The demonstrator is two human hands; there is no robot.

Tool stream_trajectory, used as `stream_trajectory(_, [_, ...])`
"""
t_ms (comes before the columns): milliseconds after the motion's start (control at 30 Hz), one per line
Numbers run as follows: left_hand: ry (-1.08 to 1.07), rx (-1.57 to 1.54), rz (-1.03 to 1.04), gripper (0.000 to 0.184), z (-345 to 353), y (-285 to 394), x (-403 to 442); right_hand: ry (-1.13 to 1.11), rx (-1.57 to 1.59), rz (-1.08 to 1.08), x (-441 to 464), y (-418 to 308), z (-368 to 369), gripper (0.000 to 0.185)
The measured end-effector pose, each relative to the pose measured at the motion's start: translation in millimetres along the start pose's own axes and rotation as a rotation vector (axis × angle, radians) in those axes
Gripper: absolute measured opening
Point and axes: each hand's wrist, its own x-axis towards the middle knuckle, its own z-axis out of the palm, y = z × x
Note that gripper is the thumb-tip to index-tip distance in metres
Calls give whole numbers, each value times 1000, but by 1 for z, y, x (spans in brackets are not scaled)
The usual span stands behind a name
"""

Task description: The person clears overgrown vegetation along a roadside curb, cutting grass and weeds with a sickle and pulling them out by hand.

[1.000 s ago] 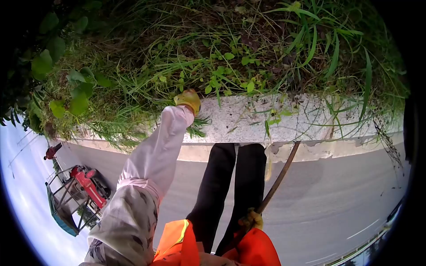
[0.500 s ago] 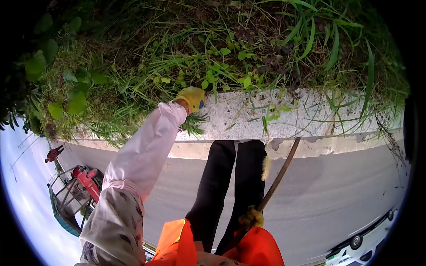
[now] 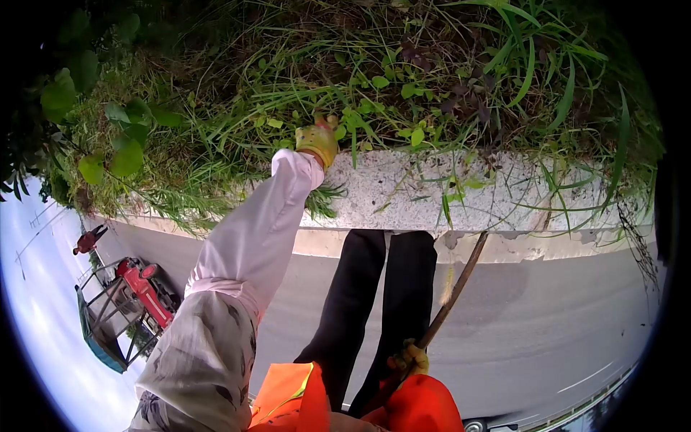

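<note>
My left hand [image 3: 317, 141], in a yellow glove, reaches into the weeds [image 3: 371, 119] at the inner edge of a pale stone curb [image 3: 389, 191]. Two of its fingertips show a little apart among the leaves; the other fingers are hidden. A tuft of narrow green leaves [image 3: 327, 201] lies on the curb below the wrist. Low in the view, my right hand [image 3: 412, 357], gloved too, is closed round a long wooden handle [image 3: 455, 294]. The handle slants up toward the curb beside my legs, and its lower end is hidden by orange clothing.
Grey road [image 3: 518, 317] runs behind the curb. A red vehicle with a green canopy [image 3: 144, 291] stands at the left, with a person [image 3: 88, 240] beyond it. Part of another vehicle's wheel [image 3: 475, 425] shows at the bottom. Long grass blades [image 3: 622, 137] hang over the curb at right.
My left hand has moved up and slightly right, from the curb edge into the weeds. My right hand keeps its hold on the handle. The white car at lower right has mostly left the view.
</note>
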Motion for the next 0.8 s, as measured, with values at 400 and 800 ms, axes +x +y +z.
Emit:
stream_trajectory(400, [-63,-34,-42,37,4,-13,21,67,11,-9,-1,0,5,11])
stream_trajectory(800, [183,-171,53,24,-7,0,-11,-3,21,-21,2,0,6,23])
